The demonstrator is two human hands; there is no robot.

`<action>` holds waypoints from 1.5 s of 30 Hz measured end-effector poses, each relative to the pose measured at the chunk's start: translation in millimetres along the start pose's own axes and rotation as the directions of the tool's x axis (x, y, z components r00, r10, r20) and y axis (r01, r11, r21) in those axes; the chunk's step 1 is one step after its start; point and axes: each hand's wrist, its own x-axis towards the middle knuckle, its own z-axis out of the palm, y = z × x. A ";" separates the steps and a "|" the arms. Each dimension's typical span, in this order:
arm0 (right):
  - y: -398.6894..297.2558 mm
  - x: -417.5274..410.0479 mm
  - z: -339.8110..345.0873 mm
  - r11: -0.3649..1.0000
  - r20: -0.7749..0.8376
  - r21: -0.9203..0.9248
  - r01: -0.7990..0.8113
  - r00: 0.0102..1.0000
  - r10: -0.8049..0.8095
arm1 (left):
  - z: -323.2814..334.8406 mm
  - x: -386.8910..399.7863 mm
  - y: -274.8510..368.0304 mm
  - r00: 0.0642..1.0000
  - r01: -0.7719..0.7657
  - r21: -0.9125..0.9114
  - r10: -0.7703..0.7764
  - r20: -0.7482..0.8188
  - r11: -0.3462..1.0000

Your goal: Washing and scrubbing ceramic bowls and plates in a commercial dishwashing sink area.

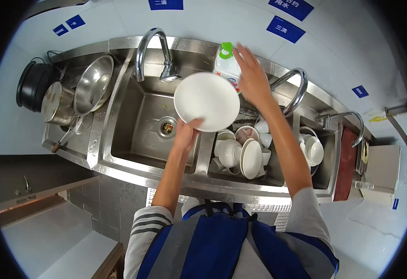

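A round white plate (208, 99) is in my left hand (186, 134), its thumb over the near rim, above the divider between two steel sink basins. My right hand (252, 75), slightly blurred with fingers extended, is just beside a white dish soap bottle (224, 68) with a green pump top; whether it touches the bottle cannot be told. White bowls (228, 153), cups and small plates (251, 158) are piled in the middle basin (276, 176), partly under my right forearm. The left basin (130, 129) has food scraps in its drain (167, 127).
Curved chrome faucets (140, 55) (299, 87) (357, 122) rise behind the basins. A steel bowl (93, 85), a metal pot (57, 103), a black pot (36, 85) and a strainer (72, 129) sit on the left drainboard. More white bowls (315, 151) lie in the right basin, beside a red cloth (345, 164).
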 end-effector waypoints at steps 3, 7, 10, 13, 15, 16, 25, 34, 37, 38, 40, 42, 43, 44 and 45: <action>20.1 35.2 10.0 0.997 0.028 0.075 -0.026 0.999 0.023 | 16.9 11.5 11.2 0.999 -0.009 -0.030 0.010 0.039 1.000; 26.0 38.6 17.1 0.982 0.304 -0.002 -0.191 0.935 0.183 | 34.6 25.8 10.1 0.997 -0.040 -0.063 0.045 0.066 0.997; 23.2 35.2 16.9 0.970 0.350 -0.041 -0.239 0.906 0.238 | 46.2 33.6 7.9 0.984 -0.091 -0.054 0.098 0.151 0.994; 22.7 28.7 11.4 0.984 0.290 -0.015 -0.177 0.941 0.174 | 51.4 31.3 6.9 0.991 -0.036 -0.042 0.041 0.128 0.998; 19.5 19.1 8.9 0.991 0.201 0.031 -0.130 0.972 0.121 | 50.4 24.9 5.0 0.992 -0.055 -0.057 0.061 0.111 0.997; 14.9 10.5 9.3 0.981 0.085 0.094 -0.170 0.983 0.162 | 49.0 21.0 2.8 0.988 -0.068 -0.091 0.080 0.136 0.994; -54.9 -79.2 42.9 0.936 0.392 -0.044 0.350 0.868 -0.306 | 25.4 -11.2 -35.2 0.976 0.074 0.013 -0.075 0.204 0.997; -53.3 -151.7 21.3 0.978 0.154 0.145 0.151 0.973 -0.174 | 21.1 -49.6 -88.4 0.928 0.179 -0.060 -0.148 0.343 0.982; -20.0 -200.3 19.0 0.985 0.212 0.130 0.112 0.967 -0.138 | 15.6 -53.2 -83.4 0.949 0.274 0.091 -0.285 0.138 0.957; 1.8 -208.6 17.0 0.999 0.283 0.041 -0.006 0.959 -0.006 | 14.3 -53.1 -80.6 0.956 0.249 0.112 -0.263 0.133 0.962; 9.3 -222.4 17.8 0.906 0.147 0.185 -0.380 0.922 0.357 | 16.2 -46.8 -77.4 0.959 0.205 0.146 -0.229 0.170 0.968; 3.6 -225.5 19.3 0.678 0.103 0.530 -0.509 0.833 0.544 | 27.1 -33.5 -79.9 0.966 0.119 0.245 -0.169 0.195 0.962; -5.2 -224.0 21.4 0.110 0.357 0.770 -0.628 0.568 0.742 | 35.6 -24.0 -83.1 0.968 0.145 0.273 -0.193 0.158 0.951; -19.4 -224.1 23.9 -0.493 0.636 0.744 -0.451 0.252 0.729 | 44.9 -15.2 -88.1 0.991 0.108 0.274 -0.125 0.043 0.956; -36.2 -226.1 27.0 -0.479 0.513 0.857 -0.190 0.239 0.824 | 52.7 -6.7 -89.9 1.000 0.020 0.261 -0.021 0.000 0.965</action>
